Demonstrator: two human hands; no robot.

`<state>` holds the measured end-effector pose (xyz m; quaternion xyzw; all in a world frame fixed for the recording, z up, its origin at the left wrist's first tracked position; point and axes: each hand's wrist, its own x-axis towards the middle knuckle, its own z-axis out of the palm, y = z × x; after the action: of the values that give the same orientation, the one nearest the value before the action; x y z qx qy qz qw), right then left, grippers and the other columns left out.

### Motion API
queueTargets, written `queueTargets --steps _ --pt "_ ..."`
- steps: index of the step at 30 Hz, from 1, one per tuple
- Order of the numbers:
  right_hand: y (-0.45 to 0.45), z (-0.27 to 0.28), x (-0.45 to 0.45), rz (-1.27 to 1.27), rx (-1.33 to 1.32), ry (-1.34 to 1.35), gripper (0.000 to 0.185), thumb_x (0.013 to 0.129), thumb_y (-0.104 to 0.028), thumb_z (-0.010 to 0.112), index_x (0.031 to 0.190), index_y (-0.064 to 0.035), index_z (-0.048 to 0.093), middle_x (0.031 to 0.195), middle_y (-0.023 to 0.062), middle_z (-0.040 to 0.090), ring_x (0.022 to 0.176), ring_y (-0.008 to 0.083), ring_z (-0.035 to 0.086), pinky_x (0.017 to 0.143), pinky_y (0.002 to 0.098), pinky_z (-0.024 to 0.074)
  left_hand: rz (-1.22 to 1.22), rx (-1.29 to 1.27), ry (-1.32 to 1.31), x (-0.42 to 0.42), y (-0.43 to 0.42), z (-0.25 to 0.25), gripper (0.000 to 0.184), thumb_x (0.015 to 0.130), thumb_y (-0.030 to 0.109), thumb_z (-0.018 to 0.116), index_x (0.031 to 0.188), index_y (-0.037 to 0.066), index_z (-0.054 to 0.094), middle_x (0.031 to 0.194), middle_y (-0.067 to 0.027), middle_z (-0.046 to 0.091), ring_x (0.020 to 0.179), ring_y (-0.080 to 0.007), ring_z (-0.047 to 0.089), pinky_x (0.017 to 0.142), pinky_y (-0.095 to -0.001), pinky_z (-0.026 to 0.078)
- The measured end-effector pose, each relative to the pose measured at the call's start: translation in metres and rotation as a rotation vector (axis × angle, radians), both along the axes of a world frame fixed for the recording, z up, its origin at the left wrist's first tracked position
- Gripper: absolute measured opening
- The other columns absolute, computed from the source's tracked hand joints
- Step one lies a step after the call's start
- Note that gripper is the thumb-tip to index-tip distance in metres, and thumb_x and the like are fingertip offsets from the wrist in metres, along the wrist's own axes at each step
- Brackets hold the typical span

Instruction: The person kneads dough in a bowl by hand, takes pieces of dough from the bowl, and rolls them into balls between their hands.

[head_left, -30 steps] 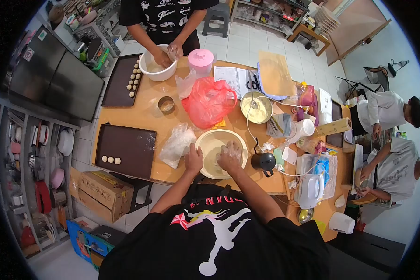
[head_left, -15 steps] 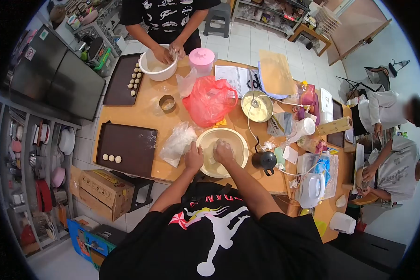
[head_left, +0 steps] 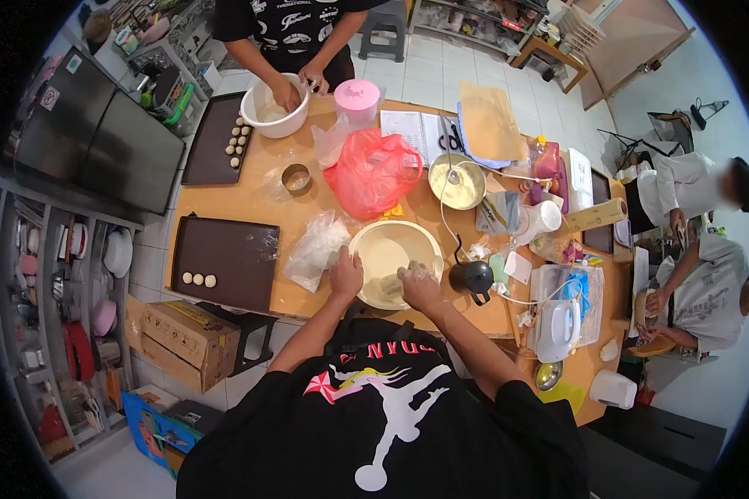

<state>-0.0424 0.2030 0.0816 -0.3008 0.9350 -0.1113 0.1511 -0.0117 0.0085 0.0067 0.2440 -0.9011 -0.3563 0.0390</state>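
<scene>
A cream mixing bowl (head_left: 395, 230) stands at the table's near edge in front of me. My left hand (head_left: 346, 273) grips its left rim, fingers closed on the edge. Inside the bowl, toward the right, my right hand (head_left: 420, 283) has curled, flour-coated fingers. Whatever lies under those fingers is hidden. A pale, floury patch of dough-like stuff (head_left: 388, 288) shows on the bowl's floor just left of them. Beside my left hand lies a clear plastic bag (head_left: 314, 248) with white contents. A black kettle-like pot (head_left: 472, 279) stands right of the bowl.
Dark baking trays (head_left: 229, 258) on the left hold small dough balls (head_left: 210, 281). Across the table a person works in a white bowl (head_left: 276, 126). A red plastic bag (head_left: 374, 170), a metal bowl of pale cream (head_left: 459, 190) with a cable, and a ring cutter (head_left: 295, 179) sit beyond my bowl.
My right hand has moved right and slightly down inside the bowl, uncovering more of its floor. My left hand stays on the rim. The person opposite still works in the white bowl.
</scene>
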Motion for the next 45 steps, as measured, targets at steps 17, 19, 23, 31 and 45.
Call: queueTargets --steps 17,19,23,31,45 --pt "-0.045 -0.027 0.004 -0.133 0.165 -0.24 0.023 0.081 -0.017 0.06 0.096 -0.0006 0.068 0.098 0.0229 0.067 0.095 0.037 0.067 0.084 0.046 0.0539 -0.001 -0.021 -0.039 -0.001 0.002 0.009 0.027 0.097 0.028 0.048 0.109 0.004 0.045 0.081 -0.0275 0.065 0.076 -0.0502 0.061 0.067 -0.0592 0.046" --pt "-0.053 -0.03 -0.004 -0.218 0.165 -0.298 0.026 0.082 -0.02 0.061 0.098 -0.0006 0.068 0.101 0.0228 0.068 0.097 0.0371 0.067 0.085 0.0457 0.0538 -0.01 -0.029 -0.036 0.001 0.001 0.002 0.027 0.097 0.028 0.048 0.109 0.004 0.045 0.081 -0.0277 0.065 0.075 -0.0502 0.061 0.067 -0.0591 0.046" --pt "-0.062 -0.055 -0.012 -0.4 0.069 -0.289 0.036 0.083 -0.032 0.063 0.096 0.0006 0.068 0.097 0.0251 0.068 0.094 0.0384 0.067 0.084 0.0465 0.0536 -0.028 -0.028 -0.034 0.001 -0.001 -0.003 0.028 0.097 0.028 0.048 0.111 0.004 0.044 0.079 -0.0284 0.064 0.074 -0.0504 0.061 0.066 -0.0594 0.046" --pt "-0.065 -0.095 -0.045 -0.899 -0.359 -0.625 0.035 0.089 -0.029 0.06 0.096 0.004 0.066 0.082 0.0202 0.068 0.084 0.0377 0.068 0.079 0.0442 0.0561 -0.057 -0.012 -0.018 0.002 -0.005 -0.004 0.026 0.097 0.028 0.047 0.107 0.005 0.043 0.079 -0.0287 0.064 0.074 -0.0501 0.061 0.066 -0.0597 0.045" --pt "-0.007 -0.048 -0.053 -0.757 -0.658 -0.829 0.038 0.097 -0.016 0.045 0.131 -0.001 0.053 0.111 0.0159 0.063 0.093 0.0224 0.066 0.076 0.0382 0.0568 -0.04 0.029 -0.026 0.001 -0.003 0.005 0.026 0.096 0.029 0.048 0.104 0.004 0.045 0.08 -0.0284 0.064 0.077 -0.05 0.061 0.068 -0.0602 0.045"
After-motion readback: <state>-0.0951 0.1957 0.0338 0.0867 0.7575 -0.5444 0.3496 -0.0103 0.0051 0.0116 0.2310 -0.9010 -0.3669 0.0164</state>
